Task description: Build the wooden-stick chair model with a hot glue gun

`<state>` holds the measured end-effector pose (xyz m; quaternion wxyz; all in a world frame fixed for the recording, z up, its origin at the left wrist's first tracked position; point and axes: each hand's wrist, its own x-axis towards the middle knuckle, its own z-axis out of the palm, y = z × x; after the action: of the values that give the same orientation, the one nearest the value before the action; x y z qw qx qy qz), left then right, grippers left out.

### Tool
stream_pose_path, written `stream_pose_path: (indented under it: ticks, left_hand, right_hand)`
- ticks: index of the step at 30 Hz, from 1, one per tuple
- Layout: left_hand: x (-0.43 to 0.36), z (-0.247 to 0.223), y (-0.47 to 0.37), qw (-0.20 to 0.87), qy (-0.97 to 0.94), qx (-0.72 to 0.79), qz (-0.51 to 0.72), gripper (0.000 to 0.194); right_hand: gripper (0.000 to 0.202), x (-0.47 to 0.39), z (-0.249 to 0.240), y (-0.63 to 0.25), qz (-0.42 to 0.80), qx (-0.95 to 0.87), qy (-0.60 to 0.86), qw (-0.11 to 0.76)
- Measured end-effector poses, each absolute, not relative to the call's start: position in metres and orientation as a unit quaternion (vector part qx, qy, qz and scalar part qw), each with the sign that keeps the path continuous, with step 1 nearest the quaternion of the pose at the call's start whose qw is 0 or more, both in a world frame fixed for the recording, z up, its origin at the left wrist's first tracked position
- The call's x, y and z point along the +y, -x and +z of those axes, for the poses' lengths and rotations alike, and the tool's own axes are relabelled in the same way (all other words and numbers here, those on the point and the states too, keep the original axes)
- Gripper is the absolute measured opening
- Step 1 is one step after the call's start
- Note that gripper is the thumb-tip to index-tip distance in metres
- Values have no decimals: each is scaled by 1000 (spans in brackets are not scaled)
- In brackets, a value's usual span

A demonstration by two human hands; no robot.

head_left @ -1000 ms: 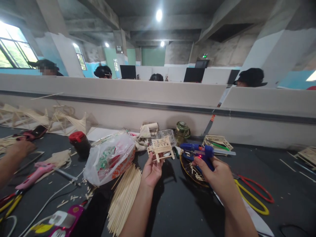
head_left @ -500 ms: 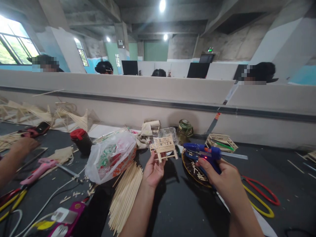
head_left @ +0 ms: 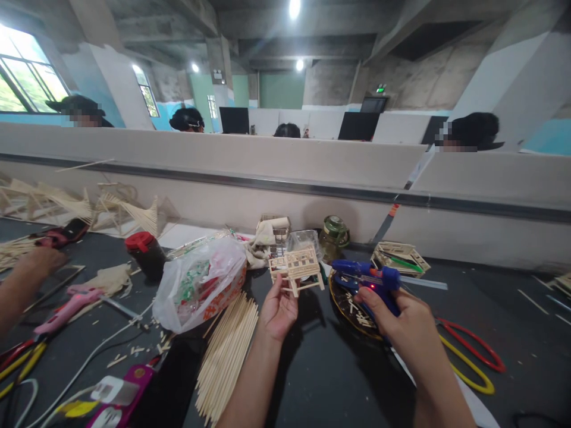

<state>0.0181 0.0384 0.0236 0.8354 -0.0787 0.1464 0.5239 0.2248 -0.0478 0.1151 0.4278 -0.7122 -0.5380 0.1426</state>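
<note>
text: none legible | plastic bag [head_left: 178,303]: orange print [head_left: 228,292], unreadable | green sign [head_left: 380,89]: too small

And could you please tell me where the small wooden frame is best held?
I'd grip the small wooden frame lightly at its lower left, from below, where the left hand is: its build looks thin and open, and its right side, toward the blue glue gun in the right hand, is left uncovered.

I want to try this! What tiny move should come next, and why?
Maybe bring the blue glue gun closer to the little stick model: the right hand holds the gun pointing toward the model in the left hand, with a gap between them.
</note>
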Motion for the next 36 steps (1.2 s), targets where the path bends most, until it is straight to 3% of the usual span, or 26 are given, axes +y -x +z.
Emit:
stream_pose_path:
  ticks: [7,14,20,29,36]
  left_hand:
    - [33,42,-21,798,70,189,568,19]
    - [29,44,-26,746,-50,245,617,8]
    - [25,31,-36,747,-123,243,606,27]
    - [-4,17,-47,762,-117,278,573,37]
    - [-7,8,-54,733,-173,302,584,34]
  right_hand:
    - [53,-49,114,-228,142,-533,710,437]
    - [53,-49,118,-227,151,-526,702,455]
    - [49,-50,119,-223,142,-545,700,439]
    - [50,-44,114,-223,191,-552,692,425]
    - [52,-39,106,-225,195,-555,703,400]
